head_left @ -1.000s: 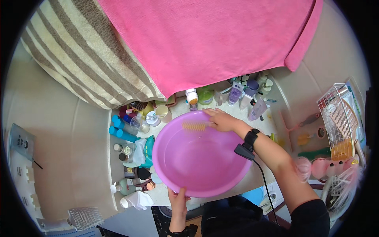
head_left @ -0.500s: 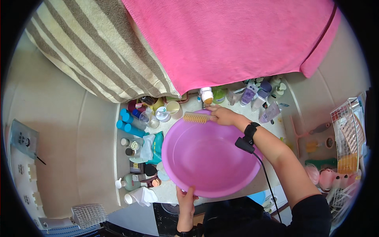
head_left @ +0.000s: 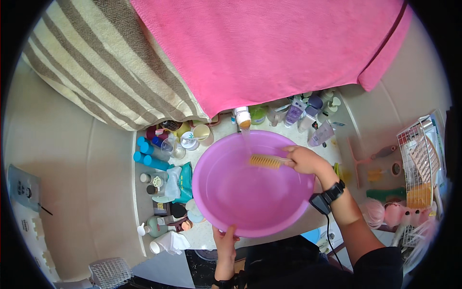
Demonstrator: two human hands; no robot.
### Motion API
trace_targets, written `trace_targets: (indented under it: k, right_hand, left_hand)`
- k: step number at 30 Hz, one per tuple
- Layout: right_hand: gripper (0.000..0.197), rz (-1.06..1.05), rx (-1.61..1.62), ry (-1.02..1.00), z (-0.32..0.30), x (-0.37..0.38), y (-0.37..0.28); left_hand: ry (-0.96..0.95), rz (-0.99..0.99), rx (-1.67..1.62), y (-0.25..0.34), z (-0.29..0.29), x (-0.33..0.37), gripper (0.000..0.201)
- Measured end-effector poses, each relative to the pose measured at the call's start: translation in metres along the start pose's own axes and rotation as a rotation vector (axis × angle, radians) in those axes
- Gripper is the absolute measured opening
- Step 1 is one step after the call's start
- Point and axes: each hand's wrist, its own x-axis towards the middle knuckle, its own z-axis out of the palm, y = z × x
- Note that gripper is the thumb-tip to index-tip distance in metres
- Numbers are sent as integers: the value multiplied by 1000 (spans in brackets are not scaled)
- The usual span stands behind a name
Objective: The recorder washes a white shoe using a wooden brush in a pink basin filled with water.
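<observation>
A large pink-purple basin (head_left: 250, 230) stands on the white counter under a white faucet (head_left: 242, 116). Water (head_left: 247, 139) runs from the faucet down into it. My right hand (head_left: 306, 160) is closed on the handle of a scrubbing brush (head_left: 267, 161) with yellowish bristles. The brush hangs over the basin's inside, just beside the stream, bristles facing down. At the near rim my left hand (head_left: 224, 239) grips the basin's edge, thumb on top and fingers underneath. A black strap device with a cable sits on my right wrist.
Blue bottles (head_left: 150, 153), cups and jars crowd the counter's left side. A teal packet (head_left: 184, 183) lies close to the basin's left rim. Tubes and pump bottles (head_left: 332, 106) line the back right. A pink towel (head_left: 274, 53) and a striped towel (head_left: 113, 62) hang behind. A wire rack (head_left: 417, 164) is on the right.
My right hand has moved nearer and to the right, bringing the brush from the far rim over the basin's inside. Water now streams from the faucet. My left hand still grips the rim.
</observation>
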Motion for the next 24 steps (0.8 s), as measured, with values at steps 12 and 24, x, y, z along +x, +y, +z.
trace_targets:
  k: [12, 24]
  right_hand:
    - [19, 307, 93, 226, 32, -89, -14]
    - [17, 285, 11, 451, 47, -120, -38]
  left_hand:
    - [-78, 13, 28, -4, -3, 3, 42]
    - [-246, -34, -42, -16, -30, -33, 46]
